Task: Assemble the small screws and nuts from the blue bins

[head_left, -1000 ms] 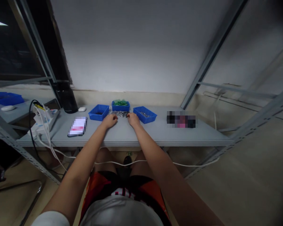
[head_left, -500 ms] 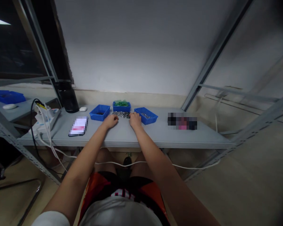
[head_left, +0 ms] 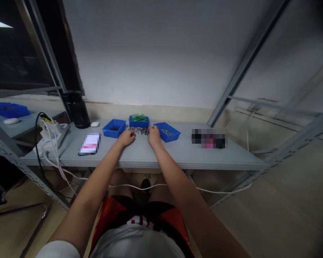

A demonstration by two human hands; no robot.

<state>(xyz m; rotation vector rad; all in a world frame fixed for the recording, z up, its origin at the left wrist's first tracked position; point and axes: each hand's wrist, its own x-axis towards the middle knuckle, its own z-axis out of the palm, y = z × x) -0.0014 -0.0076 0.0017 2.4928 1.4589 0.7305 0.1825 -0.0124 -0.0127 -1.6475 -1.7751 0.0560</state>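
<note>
A loose pile of small metal parts (head_left: 139,130) lies on the grey shelf top (head_left: 140,154). My left hand (head_left: 127,138) rests at the pile's left end with its fingers curled together; whatever they hold is too small to name. At the right end of the pile, my right hand (head_left: 153,135) has its fingers bent down and pressed together, their tips partly hidden. A blue tray with dark small parts (head_left: 114,129) stands left of the pile, one with green pieces (head_left: 139,123) behind it, and one with metal parts (head_left: 167,132) beside my right hand.
To the left are a phone (head_left: 89,144), a white case (head_left: 95,124), a black bottle (head_left: 78,111) and a power strip (head_left: 52,139) with cables. A blurred dark and pink object (head_left: 208,139) lies to the right. Metal posts frame both sides, and a white cable hangs below the front edge.
My right hand has shifted slightly, its fingers now a little further forward by the right end of the pile. My left hand has hardly moved.
</note>
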